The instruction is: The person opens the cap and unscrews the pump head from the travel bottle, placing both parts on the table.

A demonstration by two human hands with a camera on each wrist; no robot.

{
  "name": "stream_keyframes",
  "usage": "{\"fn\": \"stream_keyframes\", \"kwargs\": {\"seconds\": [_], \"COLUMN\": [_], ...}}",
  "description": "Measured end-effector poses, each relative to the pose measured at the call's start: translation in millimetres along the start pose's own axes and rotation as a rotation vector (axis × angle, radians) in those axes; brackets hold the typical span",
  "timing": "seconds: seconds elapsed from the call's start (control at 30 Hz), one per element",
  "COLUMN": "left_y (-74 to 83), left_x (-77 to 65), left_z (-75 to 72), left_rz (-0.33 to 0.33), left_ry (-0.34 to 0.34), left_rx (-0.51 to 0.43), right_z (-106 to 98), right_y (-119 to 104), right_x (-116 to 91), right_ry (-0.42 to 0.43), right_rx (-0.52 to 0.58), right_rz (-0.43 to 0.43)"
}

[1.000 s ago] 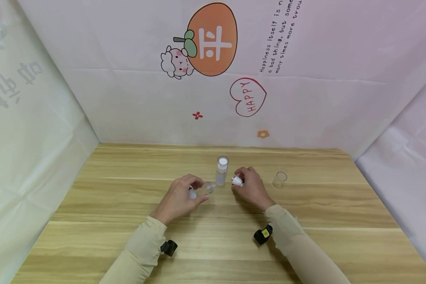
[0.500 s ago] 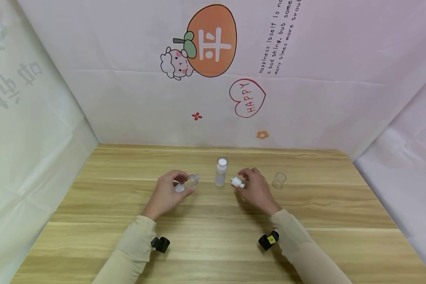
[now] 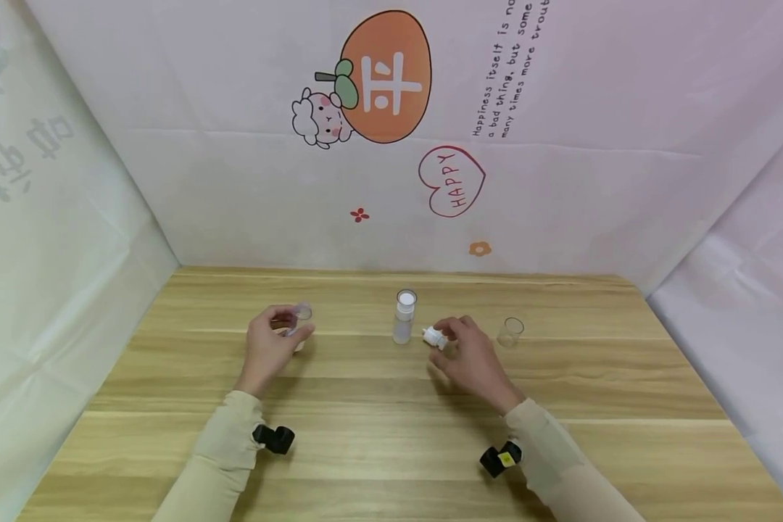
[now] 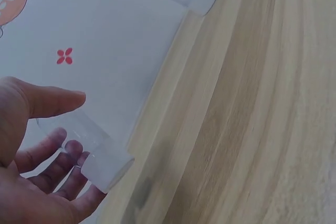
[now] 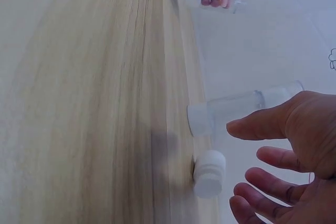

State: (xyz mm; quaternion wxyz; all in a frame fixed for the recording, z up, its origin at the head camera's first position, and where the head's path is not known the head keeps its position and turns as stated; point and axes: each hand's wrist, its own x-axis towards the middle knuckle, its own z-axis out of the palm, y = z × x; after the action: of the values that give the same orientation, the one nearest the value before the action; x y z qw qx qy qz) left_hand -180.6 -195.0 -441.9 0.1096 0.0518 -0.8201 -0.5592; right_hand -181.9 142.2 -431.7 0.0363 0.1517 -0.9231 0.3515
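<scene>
At the left of the head view, my left hand (image 3: pixel 264 351) holds a small clear bottle (image 3: pixel 302 313). Thumb and curled fingers wrap around it, and its frosted base (image 4: pixel 107 166) shows in the left wrist view. My right hand (image 3: pixel 475 362) is beside a white pump head (image 3: pixel 434 337). In the right wrist view the pump head (image 5: pixel 210 174) sits on the table, with a gap between it and my spread, relaxed fingers. A second bottle (image 3: pixel 402 330), clear with a white top, stands upright between my hands.
A clear cylindrical cover (image 3: pixel 510 333) stands on the wooden table (image 3: pixel 365 449), right of my right hand. A white printed cloth (image 3: pixel 267 203) hangs behind the table, and pale cloth also hangs at both sides.
My left hand has carried the clear bottle leftward, away from the upright bottle. The right hand's fingers have come apart from the white pump head, which is now on the table.
</scene>
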Motion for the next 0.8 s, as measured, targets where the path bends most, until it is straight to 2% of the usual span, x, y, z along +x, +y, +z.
{"fn": "stream_keyframes", "kwargs": {"seconds": [0.23, 0.4, 0.6, 0.8], "left_y": [-5.9, -9.2, -12.0, -14.2], "left_x": [2.4, 3.1, 5.2, 8.0], "left_z": [-10.2, -14.9, -19.4, -23.7], "left_rz": [-0.094, -0.14, -0.18, -0.193], "left_ry": [0.074, 0.09, 0.112, 0.14], "left_rx": [-0.048, -0.069, -0.108, -0.153], "right_z": [2.0, 3.1, 4.5, 4.6], "right_y": [-5.3, -6.3, -6.7, -7.5], "right_x": [-3.8, -5.1, -6.4, -7.5], "right_ry": [0.004, -0.004, -0.002, 0.009], "right_rx": [-0.009, -0.001, -0.002, -0.006], "right_rz": [-0.012, -0.016, -0.026, -0.05]}}
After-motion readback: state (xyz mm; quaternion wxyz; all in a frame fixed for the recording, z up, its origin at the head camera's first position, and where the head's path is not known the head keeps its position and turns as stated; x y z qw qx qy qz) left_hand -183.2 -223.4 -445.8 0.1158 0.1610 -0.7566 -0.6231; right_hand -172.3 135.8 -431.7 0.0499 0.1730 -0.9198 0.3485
